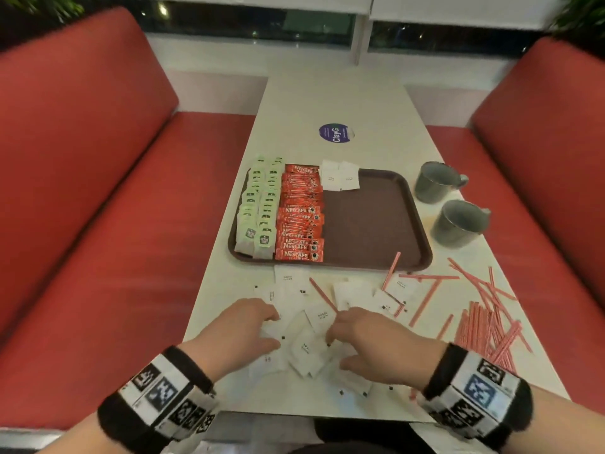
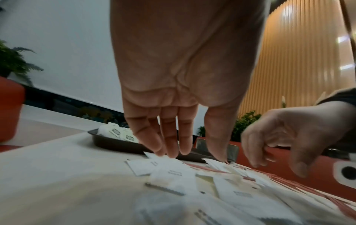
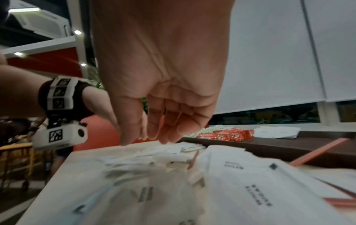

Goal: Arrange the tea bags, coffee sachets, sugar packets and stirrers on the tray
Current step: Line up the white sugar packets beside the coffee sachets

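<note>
Both your hands over the loose white paper sugar packets point(image 1: 306, 342)

Your left hand point(image 1: 240, 326) and right hand point(image 1: 370, 339) hover, fingers relaxed, holding nothing, near the brown plastic tray point(image 1: 373, 221).

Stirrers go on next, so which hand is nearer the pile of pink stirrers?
Right. The right hand sits just left of the pile of pink stirrers; the left hand is farther left, beyond it.

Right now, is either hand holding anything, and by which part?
Nothing is clearly held. Left hand and right hand hang fingers-down over the loose sugar packets, fingertips at the pile, no packet visibly pinched.
</note>
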Demonstrator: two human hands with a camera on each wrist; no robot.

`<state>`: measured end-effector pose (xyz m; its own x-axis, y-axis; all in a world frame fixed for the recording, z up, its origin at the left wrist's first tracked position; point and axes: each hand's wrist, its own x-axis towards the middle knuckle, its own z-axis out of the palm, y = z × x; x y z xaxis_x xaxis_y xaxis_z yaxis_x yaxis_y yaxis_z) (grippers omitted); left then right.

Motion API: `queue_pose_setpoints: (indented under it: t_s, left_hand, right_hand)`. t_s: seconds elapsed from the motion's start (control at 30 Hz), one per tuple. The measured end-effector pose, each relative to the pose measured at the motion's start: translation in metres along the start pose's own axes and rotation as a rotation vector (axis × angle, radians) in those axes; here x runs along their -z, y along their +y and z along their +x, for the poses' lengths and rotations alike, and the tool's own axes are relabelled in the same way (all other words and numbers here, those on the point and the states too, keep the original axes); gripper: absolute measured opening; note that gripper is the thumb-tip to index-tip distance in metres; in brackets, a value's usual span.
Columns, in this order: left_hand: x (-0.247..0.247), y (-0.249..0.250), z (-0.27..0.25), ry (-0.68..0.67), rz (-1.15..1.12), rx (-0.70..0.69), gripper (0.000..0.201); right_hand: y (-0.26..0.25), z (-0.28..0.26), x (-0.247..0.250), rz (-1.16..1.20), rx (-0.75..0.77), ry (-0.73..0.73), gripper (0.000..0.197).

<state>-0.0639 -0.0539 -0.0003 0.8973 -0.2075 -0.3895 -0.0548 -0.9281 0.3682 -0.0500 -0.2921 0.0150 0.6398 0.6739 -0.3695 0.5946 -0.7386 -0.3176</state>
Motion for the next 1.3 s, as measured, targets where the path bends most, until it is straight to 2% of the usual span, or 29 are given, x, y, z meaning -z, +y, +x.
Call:
queue_pose_setpoints:
  t_s: [0.1, 0.2, 0.3, 0.4, 0.57, 0.7, 0.8, 0.9, 1.03, 1.07, 1.2, 1.3]
  left_hand:
    - [-0.010, 0.003, -0.005, -0.065, 0.092, 0.009, 0.052]
    - [-0.013, 0.001, -0.006, -0.060, 0.107, 0.030, 0.052]
    - [-0.015, 0.007, -0.003, -0.026, 0.057, -0.067, 0.056]
    - [-0.018, 0.021, 0.000, -0.100, 0.141, -0.184, 0.051]
    - [-0.022, 0.029, 0.010, -0.057, 0.269, -0.225, 0.028]
    - [-0.015, 0.020, 0.018, 0.051, 0.084, -0.193, 0.024]
    - [-0.008, 0.016, 0.017, 0.166, -0.154, -0.124, 0.029]
    - [0.003, 0.012, 0.018, 0.212, -0.424, -0.015, 0.032]
    - [0.024, 0.008, 0.013, 0.176, -0.795, 0.054, 0.012]
    - [0.028, 0.008, 0.011, 0.163, -0.911, 0.040, 0.006]
    - [0.041, 0.013, 0.002, 0.109, -1.198, 0.001, 0.016]
    - [0.048, 0.018, -0.002, 0.044, -1.353, -0.012, 0.019]
  right_hand:
    - [-0.012, 0.010, -0.012, -0.180, 0.129, -0.010, 0.048]
    - [-0.015, 0.023, -0.022, -0.334, 0.159, 0.008, 0.042]
    - [-0.016, 0.030, -0.026, -0.397, 0.158, -0.001, 0.032]
    - [-0.015, 0.030, -0.026, -0.438, 0.184, 0.002, 0.027]
    - [-0.008, 0.032, -0.031, -0.344, 0.222, 0.186, 0.027]
    - [-0.004, 0.035, -0.027, -0.215, 0.178, 0.300, 0.015]
    - [-0.005, 0.040, -0.017, 0.024, 0.074, 0.371, 0.014]
    - [-0.006, 0.040, -0.005, 0.311, -0.090, 0.420, 0.018]
    - [-0.001, 0.038, 0.014, 0.686, -0.223, 0.485, 0.017]
    - [0.001, 0.037, 0.020, 0.826, -0.237, 0.476, 0.015]
    - [-0.001, 0.024, 0.043, 1.312, -0.162, 0.417, 0.013]
    - [-0.006, 0.014, 0.054, 1.418, -0.105, 0.353, 0.010]
